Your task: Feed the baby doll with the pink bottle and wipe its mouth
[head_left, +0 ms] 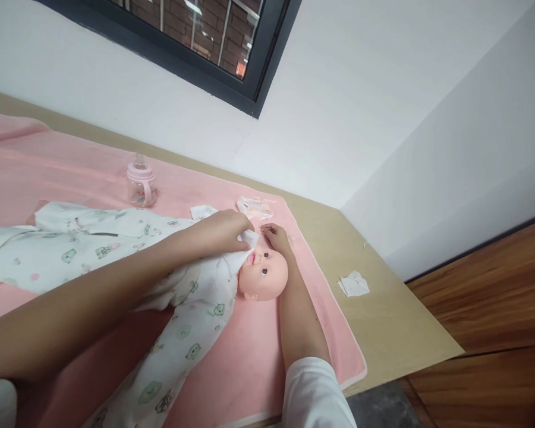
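A bald baby doll (267,279) lies on its back, its head towards the right. It wears a white outfit (205,303) printed with small green animals. My left hand (227,232) reaches across the doll's chest, closed on a white cloth (248,239) at its chin. Whether that cloth belongs to the outfit, I cannot tell. Around the top of the head comes my right arm, and my right hand (277,239) rests beside the far cheek with loosely bent fingers, nothing visible in them.
A pink blanket (258,351) covers much of the wooden tabletop (396,333). Behind the doll stand a pink-lidded baby bottle (141,183) and a clear plastic packet (255,207). A folded white tissue (353,284) lies at right. White walls and a dark window frame (178,65) border the back.
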`<state>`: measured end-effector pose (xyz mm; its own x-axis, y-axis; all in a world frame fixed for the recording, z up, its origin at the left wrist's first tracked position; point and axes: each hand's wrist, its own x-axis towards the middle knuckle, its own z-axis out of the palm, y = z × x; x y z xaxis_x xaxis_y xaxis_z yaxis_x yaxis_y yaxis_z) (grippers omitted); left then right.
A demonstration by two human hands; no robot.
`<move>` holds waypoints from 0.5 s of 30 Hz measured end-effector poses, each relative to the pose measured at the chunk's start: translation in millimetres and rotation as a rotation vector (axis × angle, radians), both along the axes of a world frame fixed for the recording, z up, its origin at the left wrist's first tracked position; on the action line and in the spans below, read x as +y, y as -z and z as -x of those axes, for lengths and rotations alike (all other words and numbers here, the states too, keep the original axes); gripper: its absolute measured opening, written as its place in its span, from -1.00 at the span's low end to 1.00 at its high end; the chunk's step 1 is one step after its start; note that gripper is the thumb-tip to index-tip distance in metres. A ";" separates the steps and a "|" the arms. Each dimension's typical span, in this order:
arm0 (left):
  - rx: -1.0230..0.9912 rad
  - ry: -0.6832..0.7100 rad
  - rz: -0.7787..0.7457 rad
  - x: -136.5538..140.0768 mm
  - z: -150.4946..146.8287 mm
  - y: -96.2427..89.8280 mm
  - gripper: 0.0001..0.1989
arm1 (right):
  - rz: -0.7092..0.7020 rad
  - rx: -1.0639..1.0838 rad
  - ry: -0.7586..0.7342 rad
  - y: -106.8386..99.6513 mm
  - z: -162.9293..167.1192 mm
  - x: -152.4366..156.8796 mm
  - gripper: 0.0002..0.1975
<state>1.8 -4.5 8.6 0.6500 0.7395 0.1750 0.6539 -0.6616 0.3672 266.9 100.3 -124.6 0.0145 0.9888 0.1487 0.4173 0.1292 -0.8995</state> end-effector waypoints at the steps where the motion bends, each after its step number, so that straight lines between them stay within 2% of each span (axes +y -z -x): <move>1: -0.004 -0.003 -0.003 0.5 -0.2 0.6 -0.83 | 0.002 0.000 0.001 -0.4 0.2 -0.3 -0.77; 8: -0.024 -0.008 -0.022 1.6 -1.7 5.3 -0.79 | -0.001 -0.009 -0.002 -1.4 1.0 -1.8 -0.77; 15: 0.001 -0.046 -0.045 -2.4 -5.4 0.3 -0.80 | -0.018 -0.004 -0.016 1.1 -0.6 -0.3 -0.78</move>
<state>7.2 -6.9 8.3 0.6158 0.7601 0.2077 0.6844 -0.6465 0.3371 267.5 100.0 -125.7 -0.0016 0.9861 0.1663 0.4191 0.1516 -0.8952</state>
